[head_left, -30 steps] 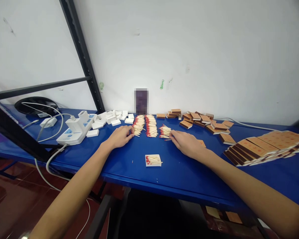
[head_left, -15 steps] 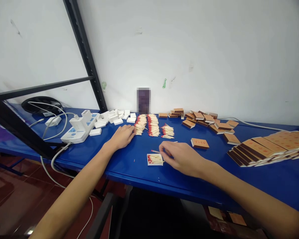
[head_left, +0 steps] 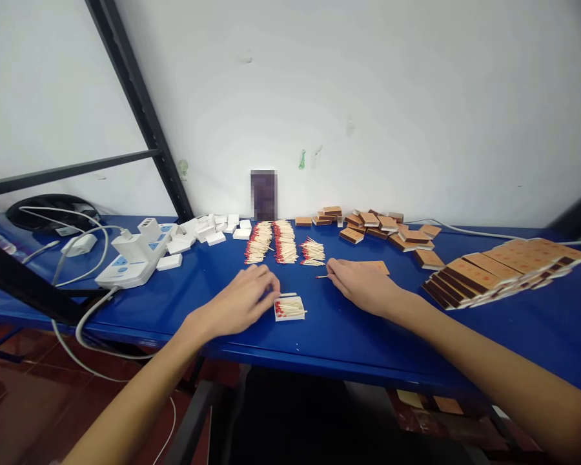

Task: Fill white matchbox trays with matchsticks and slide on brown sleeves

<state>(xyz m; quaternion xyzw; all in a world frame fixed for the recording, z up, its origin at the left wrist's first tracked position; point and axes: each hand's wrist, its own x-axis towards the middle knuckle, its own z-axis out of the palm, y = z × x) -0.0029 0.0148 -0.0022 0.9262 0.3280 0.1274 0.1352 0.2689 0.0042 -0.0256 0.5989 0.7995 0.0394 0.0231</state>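
Observation:
A small white tray [head_left: 290, 317] with red-tipped matches in it lies near the front edge of the blue table. My left hand [head_left: 239, 300] is at its left side, fingers bent together, with a pale matchstick [head_left: 289, 294] reaching out from the fingertips above the tray. To the right, my right hand [head_left: 361, 283] is pinched on a match [head_left: 322, 277] close to the table. Behind that hand lies a partly covered brown matchbox sleeve [head_left: 378, 265]. Three piles of matches, a left one [head_left: 259, 243], a middle one [head_left: 285, 242] and a smaller right one [head_left: 312, 252], lie beyond the hands.
White trays [head_left: 206, 231] are heaped at the back left, beside a power strip [head_left: 130, 265] with cables. Brown matchboxes [head_left: 368, 223] are scattered at the back right. Rows of stacked matchboxes [head_left: 498, 271] stand at the right. A black metal frame [head_left: 140, 103] rises at the left.
My left hand has moved from the match piles to the tray and now has a matchstick at its fingertips. My right hand has moved away from the tray, toward the brown sleeve. The view has shifted rightward.

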